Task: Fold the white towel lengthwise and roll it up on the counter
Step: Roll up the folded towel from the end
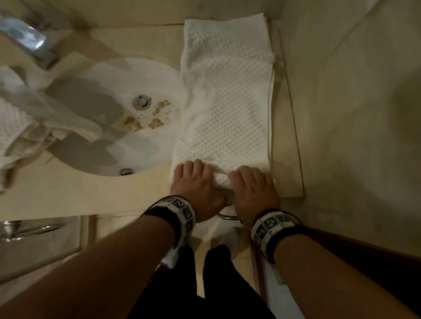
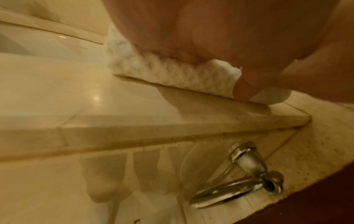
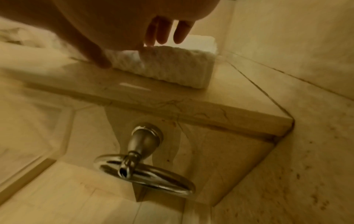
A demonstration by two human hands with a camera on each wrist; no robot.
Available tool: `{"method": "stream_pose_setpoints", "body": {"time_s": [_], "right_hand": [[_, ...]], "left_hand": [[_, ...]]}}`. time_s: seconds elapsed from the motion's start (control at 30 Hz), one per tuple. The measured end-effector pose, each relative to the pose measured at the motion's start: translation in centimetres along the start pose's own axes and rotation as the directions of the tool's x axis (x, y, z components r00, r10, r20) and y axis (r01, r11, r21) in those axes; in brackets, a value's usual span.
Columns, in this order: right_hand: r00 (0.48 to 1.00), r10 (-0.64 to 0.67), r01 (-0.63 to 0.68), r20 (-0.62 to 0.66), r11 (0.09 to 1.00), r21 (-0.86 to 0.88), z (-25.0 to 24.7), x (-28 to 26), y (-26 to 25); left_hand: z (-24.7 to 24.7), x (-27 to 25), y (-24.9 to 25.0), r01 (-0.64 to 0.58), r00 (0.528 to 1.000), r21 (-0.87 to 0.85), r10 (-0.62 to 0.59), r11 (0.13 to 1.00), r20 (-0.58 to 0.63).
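The white waffle towel [image 1: 224,109] lies folded into a long strip on the beige counter [image 1: 74,193], running from the back wall to the front edge. Its near end is turned over into a small roll [image 2: 172,72] [image 3: 172,66]. My left hand [image 1: 197,181] and right hand [image 1: 253,186] sit side by side on that roll. In the head view the fingers of both hands curl over its top. In the wrist views the left thumb [image 2: 243,89] and the right thumb [image 3: 99,59] press its near face at counter level.
A white sink [image 1: 121,116] with brown crumbs lies left of the towel, a chrome faucet [image 1: 29,39] behind it. Crumpled white towels [image 1: 1,120] are heaped at far left. A tiled wall [image 1: 362,96] borders the strip's right side. A chrome towel ring [image 2: 239,189] hangs under the counter edge.
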State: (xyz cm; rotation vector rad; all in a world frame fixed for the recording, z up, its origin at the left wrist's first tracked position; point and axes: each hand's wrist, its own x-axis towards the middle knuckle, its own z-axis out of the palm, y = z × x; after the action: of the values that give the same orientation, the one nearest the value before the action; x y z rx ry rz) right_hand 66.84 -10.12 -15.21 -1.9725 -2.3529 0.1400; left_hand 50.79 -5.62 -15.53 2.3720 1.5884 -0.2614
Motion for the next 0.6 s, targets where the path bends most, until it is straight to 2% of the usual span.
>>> {"method": "stream_pose_setpoints", "body": {"time_s": [0.07, 0.13, 0.2, 0.27, 0.33, 0.4, 0.5, 0.6], "right_hand": [[0.994, -0.087, 0.086, -0.073, 0.996, -0.026, 0.6, -0.8, -0.2], [0.996, -0.067, 0.065, -0.054, 0.997, -0.051, 1.6, -1.7, -0.6], [0.998, -0.008, 0.011, 0.068, 0.999, -0.047, 2.3, -2.3, -1.0], [0.974, 0.044, -0.038, 0.221, 0.999, -0.028, 2.3, -2.1, -1.4], [0.956, 0.063, -0.059, 0.287, 0.998, -0.022, 2.3, -1.6, -1.5], [0.954, 0.072, -0.073, 0.292, 0.997, -0.008, 2.5, -1.2, -1.6], [0.962, 0.11, -0.114, 0.248, 0.994, 0.002, 3.0, -0.9, -1.9], [0.957, 0.126, -0.132, 0.26, 0.991, 0.004, 3.0, -0.4, -2.1]], "left_hand": [[0.2, -0.3, -0.2, -0.001, 1.0, -0.025, 0.001, 1.0, -0.002], [1.1, -1.2, -0.5, -0.025, 1.0, -0.018, 0.025, 1.0, -0.013], [2.1, -2.0, -0.5, -0.033, 0.999, -0.011, 0.033, 0.999, 0.015], [2.5, -2.6, -0.4, -0.017, 0.999, -0.017, 0.017, 1.0, 0.032], [2.6, -2.7, -0.3, 0.003, 0.998, -0.028, -0.002, 1.0, 0.058], [2.7, -3.1, -0.1, 0.011, 0.999, -0.058, -0.01, 0.998, 0.033], [3.4, -4.2, 0.9, -0.071, 0.997, -0.077, 0.068, 0.995, -0.04], [3.8, -3.9, 1.0, -0.093, 0.995, -0.059, 0.091, 0.994, -0.047]]}}
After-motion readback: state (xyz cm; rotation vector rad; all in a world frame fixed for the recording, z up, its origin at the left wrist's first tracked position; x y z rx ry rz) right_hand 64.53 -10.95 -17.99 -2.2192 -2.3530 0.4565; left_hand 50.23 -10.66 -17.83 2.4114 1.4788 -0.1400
